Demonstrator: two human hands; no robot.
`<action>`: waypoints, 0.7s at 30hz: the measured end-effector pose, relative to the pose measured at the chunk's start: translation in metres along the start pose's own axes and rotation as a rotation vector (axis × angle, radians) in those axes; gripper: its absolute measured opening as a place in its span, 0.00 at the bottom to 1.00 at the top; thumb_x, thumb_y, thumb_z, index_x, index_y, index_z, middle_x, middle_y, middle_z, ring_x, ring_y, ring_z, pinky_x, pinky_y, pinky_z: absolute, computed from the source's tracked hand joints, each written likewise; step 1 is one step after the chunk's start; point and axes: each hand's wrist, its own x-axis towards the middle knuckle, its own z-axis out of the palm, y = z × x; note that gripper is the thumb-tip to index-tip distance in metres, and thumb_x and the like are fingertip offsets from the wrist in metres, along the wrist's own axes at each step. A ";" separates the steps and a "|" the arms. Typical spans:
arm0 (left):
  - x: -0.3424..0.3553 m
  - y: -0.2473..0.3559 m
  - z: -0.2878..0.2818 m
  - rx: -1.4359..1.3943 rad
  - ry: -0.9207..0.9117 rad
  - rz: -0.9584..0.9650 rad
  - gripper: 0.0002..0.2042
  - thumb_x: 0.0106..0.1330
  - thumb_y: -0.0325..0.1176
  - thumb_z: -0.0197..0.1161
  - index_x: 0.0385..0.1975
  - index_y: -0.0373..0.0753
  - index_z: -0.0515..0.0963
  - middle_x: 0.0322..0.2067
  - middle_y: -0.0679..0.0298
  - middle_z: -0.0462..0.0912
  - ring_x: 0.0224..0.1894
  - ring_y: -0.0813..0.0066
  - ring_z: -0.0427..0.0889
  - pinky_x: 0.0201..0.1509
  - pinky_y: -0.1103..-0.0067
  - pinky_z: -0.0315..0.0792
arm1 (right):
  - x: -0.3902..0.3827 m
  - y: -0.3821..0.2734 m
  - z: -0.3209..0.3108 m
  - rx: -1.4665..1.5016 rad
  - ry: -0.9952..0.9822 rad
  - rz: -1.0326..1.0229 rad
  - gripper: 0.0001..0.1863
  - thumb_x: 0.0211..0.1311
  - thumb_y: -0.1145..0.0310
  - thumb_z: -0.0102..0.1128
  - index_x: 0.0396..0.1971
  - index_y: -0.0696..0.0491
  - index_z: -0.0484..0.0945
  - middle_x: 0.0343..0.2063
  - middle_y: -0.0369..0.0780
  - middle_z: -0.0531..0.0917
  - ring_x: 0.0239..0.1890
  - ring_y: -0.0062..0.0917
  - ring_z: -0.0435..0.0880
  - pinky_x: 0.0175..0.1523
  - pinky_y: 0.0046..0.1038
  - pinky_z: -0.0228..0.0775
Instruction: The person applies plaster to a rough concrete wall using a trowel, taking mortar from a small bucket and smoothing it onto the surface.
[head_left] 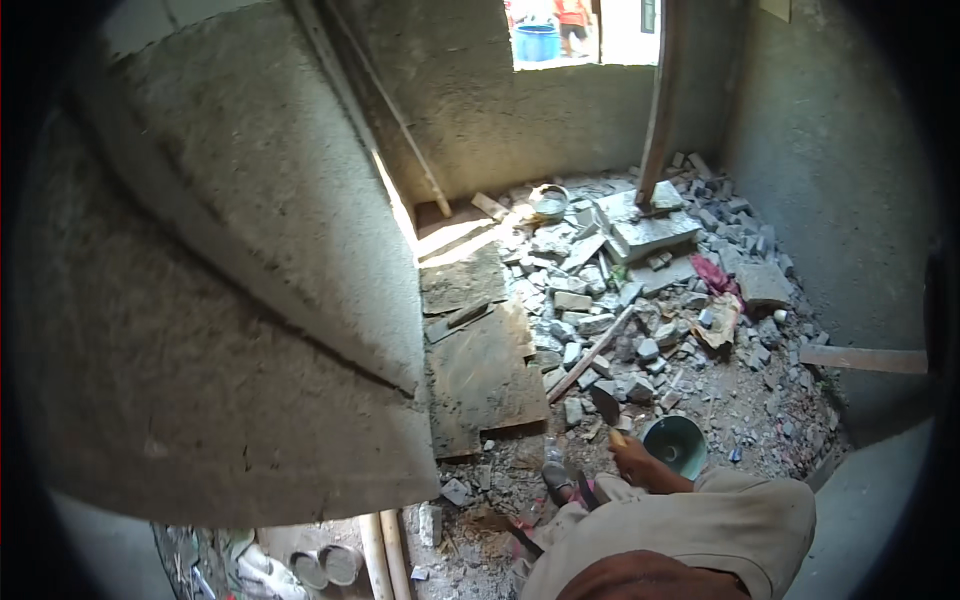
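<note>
My right hand [645,467] is closed round the yellowish handle of a trowel [605,404], whose dark blade points away from me over the rubble. Beside that hand, on the right, stands a green bucket [690,432]; its inside looks nearly empty, and my hand and forearm cover part of its near left rim. My left hand does not show. Farther off to the left, a plastering float [468,314] lies on a worn, dirty board [485,385]. My shoe [556,480] rests on the gritty floor near the board's near edge.
Broken brick and block rubble [595,300] covers the floor ahead, with a wooden strip [592,355] across it. A post [655,110] stands on a concrete slab [650,235]. A plastered wall [300,250] rises close on my left. Two poles [385,555] and two round containers [340,565] lie lower left.
</note>
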 end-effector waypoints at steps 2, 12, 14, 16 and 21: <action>0.008 0.038 0.009 0.033 -0.026 0.009 0.34 0.63 0.48 0.57 0.69 0.57 0.51 0.50 0.58 0.72 0.45 0.60 0.72 0.41 0.56 0.61 | 0.004 -0.048 0.002 -0.141 0.024 -0.086 0.12 0.61 0.61 0.62 0.40 0.51 0.74 0.18 0.32 0.73 0.17 0.17 0.72 0.18 0.22 0.63; 0.086 0.261 -0.063 -0.573 0.100 0.312 0.33 0.64 0.36 0.61 0.68 0.57 0.53 0.38 0.59 0.78 0.27 0.67 0.81 0.20 0.72 0.71 | 0.037 0.009 -0.060 -0.161 0.415 -0.059 0.13 0.52 0.62 0.67 0.30 0.55 0.79 0.19 0.36 0.77 0.17 0.21 0.74 0.21 0.28 0.67; 0.096 0.298 -0.062 -0.339 0.086 0.346 0.31 0.64 0.37 0.62 0.66 0.53 0.57 0.39 0.61 0.78 0.27 0.70 0.80 0.21 0.77 0.69 | 0.030 0.052 -0.076 -0.496 0.590 0.014 0.14 0.48 0.60 0.67 0.26 0.55 0.78 0.19 0.38 0.79 0.19 0.25 0.77 0.24 0.32 0.69; 0.098 0.301 -0.038 -0.020 0.027 0.353 0.32 0.62 0.41 0.64 0.65 0.46 0.60 0.36 0.63 0.78 0.26 0.74 0.79 0.19 0.79 0.67 | 0.007 0.107 -0.099 -0.260 0.576 0.168 0.17 0.46 0.57 0.68 0.28 0.56 0.80 0.23 0.39 0.81 0.22 0.28 0.80 0.26 0.34 0.70; 0.156 0.200 -0.008 0.766 -0.549 0.317 0.30 0.54 0.57 0.67 0.44 0.34 0.78 0.27 0.57 0.82 0.27 0.69 0.80 0.31 0.71 0.74 | -0.044 0.094 -0.065 -0.162 0.574 0.381 0.19 0.45 0.58 0.69 0.33 0.57 0.80 0.27 0.41 0.83 0.28 0.28 0.82 0.34 0.34 0.74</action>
